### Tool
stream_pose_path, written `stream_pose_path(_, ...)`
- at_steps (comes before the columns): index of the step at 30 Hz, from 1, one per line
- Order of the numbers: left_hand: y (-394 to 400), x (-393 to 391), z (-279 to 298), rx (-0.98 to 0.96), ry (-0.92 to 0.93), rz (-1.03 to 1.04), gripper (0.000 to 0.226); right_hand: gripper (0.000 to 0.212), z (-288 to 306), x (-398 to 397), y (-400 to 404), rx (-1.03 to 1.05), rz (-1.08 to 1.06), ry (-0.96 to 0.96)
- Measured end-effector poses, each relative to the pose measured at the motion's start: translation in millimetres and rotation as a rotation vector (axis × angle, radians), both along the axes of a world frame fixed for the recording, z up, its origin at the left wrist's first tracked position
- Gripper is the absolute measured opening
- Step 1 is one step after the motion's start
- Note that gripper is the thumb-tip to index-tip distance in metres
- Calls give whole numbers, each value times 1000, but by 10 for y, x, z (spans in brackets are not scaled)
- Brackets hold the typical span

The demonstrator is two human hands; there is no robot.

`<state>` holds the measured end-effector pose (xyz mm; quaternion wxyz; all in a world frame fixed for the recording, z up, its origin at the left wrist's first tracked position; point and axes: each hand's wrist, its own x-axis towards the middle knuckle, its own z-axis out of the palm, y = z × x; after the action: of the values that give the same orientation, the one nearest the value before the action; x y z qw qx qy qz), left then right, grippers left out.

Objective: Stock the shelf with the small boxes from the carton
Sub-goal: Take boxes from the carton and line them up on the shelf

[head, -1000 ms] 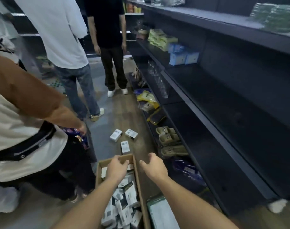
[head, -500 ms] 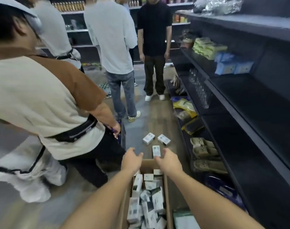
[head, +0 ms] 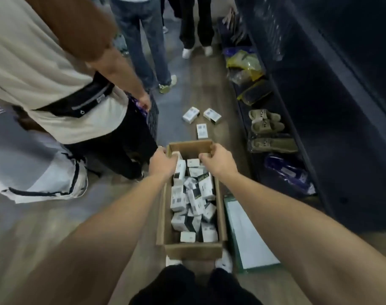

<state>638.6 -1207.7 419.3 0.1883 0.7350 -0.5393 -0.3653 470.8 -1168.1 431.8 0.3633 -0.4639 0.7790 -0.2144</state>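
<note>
Both hands have come down onto the far end of the carton (head: 165,225).

The left hand (head: 162,162) curls its fingers over the carton's far left corner and holds it. The right hand (head: 217,160) curls over the far right rim and grips it too. The carton sits on the floor, full of small boxes (head: 192,201). Three loose boxes (head: 202,131) lie just past it, near the dark shelf (head: 341,119).

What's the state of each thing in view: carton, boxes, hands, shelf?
Carton: open, on floor, full of small boxes.
Left hand: grips carton's far left rim.
Right hand: grips far right rim.
Three loose boxes: on floor beyond carton.
Bottom shelf: holds slippers.
</note>
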Motion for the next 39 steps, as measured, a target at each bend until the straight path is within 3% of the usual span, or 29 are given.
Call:
stream_pose_path(14, 9, 367, -1629, 255, 21, -54, 45, 60, -1438, 270, 223, 233, -177, -45)
stream_pose_path(18, -25, 399, -2428, 347, 24, -3, 47, 68, -2252, 268, 207, 305, -139, -81)
stream_pose_path(28, 40, 214, -4831, 526, 39, 79, 50, 61, -4761, 239, 188, 425, -24, -44)
stream_pose_path(34, -12, 42, -5721, 541, 145, 100, 61, 69, -5743, 358, 53, 396, -42, -87)
stream_pose_path(39, -37, -75, -6101, 502, 311, 156, 66, 73, -6178, 460, 2, 365, -75, -117)
